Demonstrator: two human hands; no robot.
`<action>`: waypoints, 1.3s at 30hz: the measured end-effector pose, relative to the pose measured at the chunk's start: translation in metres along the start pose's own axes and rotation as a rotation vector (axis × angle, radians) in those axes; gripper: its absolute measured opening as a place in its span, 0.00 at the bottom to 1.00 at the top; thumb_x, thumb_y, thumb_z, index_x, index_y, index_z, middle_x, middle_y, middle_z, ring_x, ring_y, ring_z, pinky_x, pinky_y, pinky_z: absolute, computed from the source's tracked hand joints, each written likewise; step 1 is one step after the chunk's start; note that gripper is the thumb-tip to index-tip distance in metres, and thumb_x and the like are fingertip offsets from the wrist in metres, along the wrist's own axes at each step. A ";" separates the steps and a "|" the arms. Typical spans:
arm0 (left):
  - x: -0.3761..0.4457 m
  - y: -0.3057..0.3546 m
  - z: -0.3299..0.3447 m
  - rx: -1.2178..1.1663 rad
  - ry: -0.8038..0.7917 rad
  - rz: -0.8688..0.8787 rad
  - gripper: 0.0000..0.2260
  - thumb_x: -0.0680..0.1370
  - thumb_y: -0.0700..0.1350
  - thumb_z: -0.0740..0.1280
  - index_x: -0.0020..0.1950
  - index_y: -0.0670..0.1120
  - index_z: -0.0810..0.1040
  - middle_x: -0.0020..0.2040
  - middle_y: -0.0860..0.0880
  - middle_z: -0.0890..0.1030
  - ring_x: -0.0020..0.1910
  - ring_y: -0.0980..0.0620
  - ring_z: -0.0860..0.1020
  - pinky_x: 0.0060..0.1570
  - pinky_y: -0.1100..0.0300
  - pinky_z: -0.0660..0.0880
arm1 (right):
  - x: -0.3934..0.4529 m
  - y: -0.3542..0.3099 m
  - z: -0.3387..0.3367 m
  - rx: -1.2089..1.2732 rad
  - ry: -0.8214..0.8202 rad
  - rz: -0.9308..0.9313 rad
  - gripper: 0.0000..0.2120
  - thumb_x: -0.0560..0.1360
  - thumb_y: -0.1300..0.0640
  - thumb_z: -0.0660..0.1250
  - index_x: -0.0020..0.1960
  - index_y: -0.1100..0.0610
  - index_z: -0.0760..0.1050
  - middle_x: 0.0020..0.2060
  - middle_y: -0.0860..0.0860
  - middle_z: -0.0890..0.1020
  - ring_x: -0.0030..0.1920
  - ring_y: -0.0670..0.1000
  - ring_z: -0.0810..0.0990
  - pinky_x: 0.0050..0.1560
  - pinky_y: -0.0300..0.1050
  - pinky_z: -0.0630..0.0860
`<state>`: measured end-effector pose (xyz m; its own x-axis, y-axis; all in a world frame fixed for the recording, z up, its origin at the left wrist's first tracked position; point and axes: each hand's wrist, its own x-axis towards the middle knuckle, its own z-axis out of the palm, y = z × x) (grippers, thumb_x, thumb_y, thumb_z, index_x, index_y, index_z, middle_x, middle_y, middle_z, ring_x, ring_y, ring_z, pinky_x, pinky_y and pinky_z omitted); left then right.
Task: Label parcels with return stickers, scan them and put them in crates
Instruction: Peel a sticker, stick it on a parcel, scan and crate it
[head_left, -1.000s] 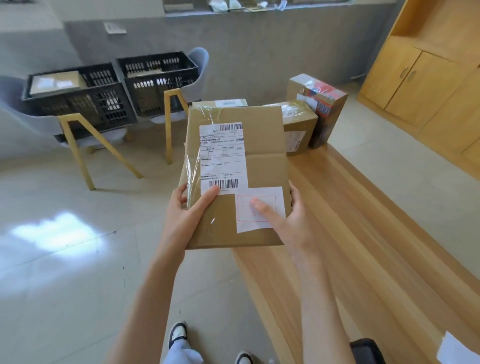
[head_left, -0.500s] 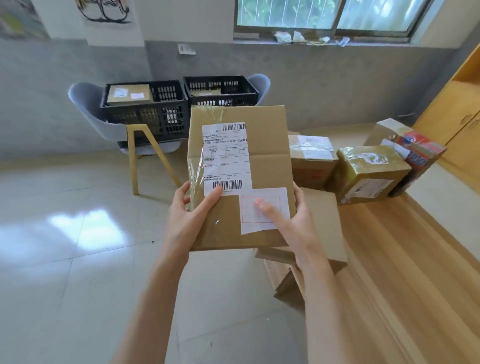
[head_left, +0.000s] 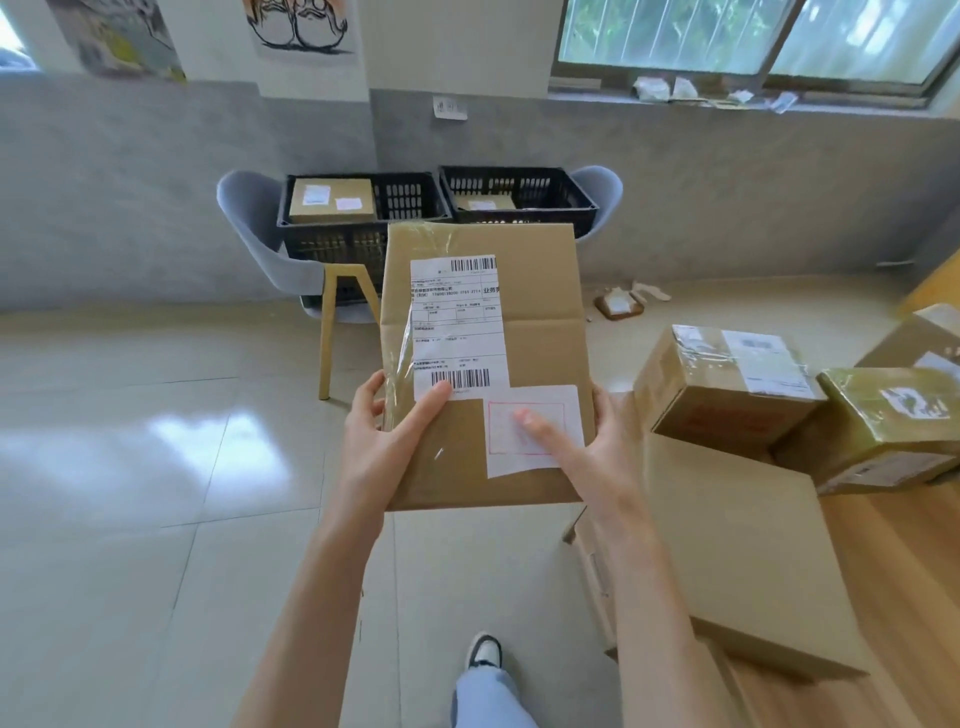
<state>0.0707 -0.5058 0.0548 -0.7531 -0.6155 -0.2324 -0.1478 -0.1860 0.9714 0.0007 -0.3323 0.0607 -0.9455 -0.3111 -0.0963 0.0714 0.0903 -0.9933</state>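
Observation:
I hold a flat cardboard parcel (head_left: 540, 332) upright in front of me with both hands. My left hand (head_left: 384, 447) grips its left edge, thumb lying on the lower barcode of the white shipping label (head_left: 457, 322). My right hand (head_left: 597, 457) grips the right edge, thumb pressing on the white return sticker with a red frame (head_left: 530, 415). Beyond the parcel, two black crates stand on grey chairs: the left crate (head_left: 410, 200) has a labelled box in it, the right crate (head_left: 519, 187) holds another box.
To my right a wooden table (head_left: 893, 597) carries a flat cardboard box (head_left: 737, 545) and several taped parcels (head_left: 727, 384). A chair with yellow legs (head_left: 337, 312) stands under the left crate. Scraps lie on the tiled floor (head_left: 623, 304) near the wall.
My view has swung left and up toward the crates while both hands keep the parcel in the same hold. The table and its parcels have slid to the right of the view.

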 end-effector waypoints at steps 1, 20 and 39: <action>0.008 0.002 -0.001 0.000 0.009 -0.002 0.43 0.60 0.63 0.78 0.71 0.54 0.67 0.59 0.52 0.79 0.51 0.55 0.82 0.48 0.58 0.79 | 0.010 -0.001 0.004 -0.014 -0.006 -0.005 0.37 0.68 0.52 0.78 0.72 0.50 0.64 0.57 0.45 0.80 0.50 0.36 0.80 0.49 0.31 0.78; 0.257 0.074 0.036 0.009 0.114 0.021 0.36 0.66 0.58 0.75 0.71 0.54 0.67 0.57 0.54 0.79 0.50 0.57 0.82 0.41 0.64 0.79 | 0.290 -0.031 0.073 0.078 -0.139 -0.002 0.42 0.61 0.47 0.80 0.70 0.48 0.65 0.56 0.44 0.81 0.53 0.41 0.81 0.55 0.42 0.78; 0.527 0.108 0.073 0.075 -0.067 -0.012 0.45 0.61 0.63 0.75 0.74 0.53 0.63 0.61 0.50 0.77 0.53 0.53 0.81 0.48 0.57 0.80 | 0.523 -0.036 0.130 0.021 0.065 0.074 0.35 0.66 0.48 0.77 0.69 0.46 0.67 0.57 0.43 0.81 0.57 0.44 0.80 0.61 0.49 0.76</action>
<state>-0.3887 -0.7940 0.0405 -0.7917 -0.5608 -0.2423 -0.2026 -0.1332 0.9702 -0.4553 -0.6215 0.0379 -0.9559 -0.2423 -0.1662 0.1482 0.0906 -0.9848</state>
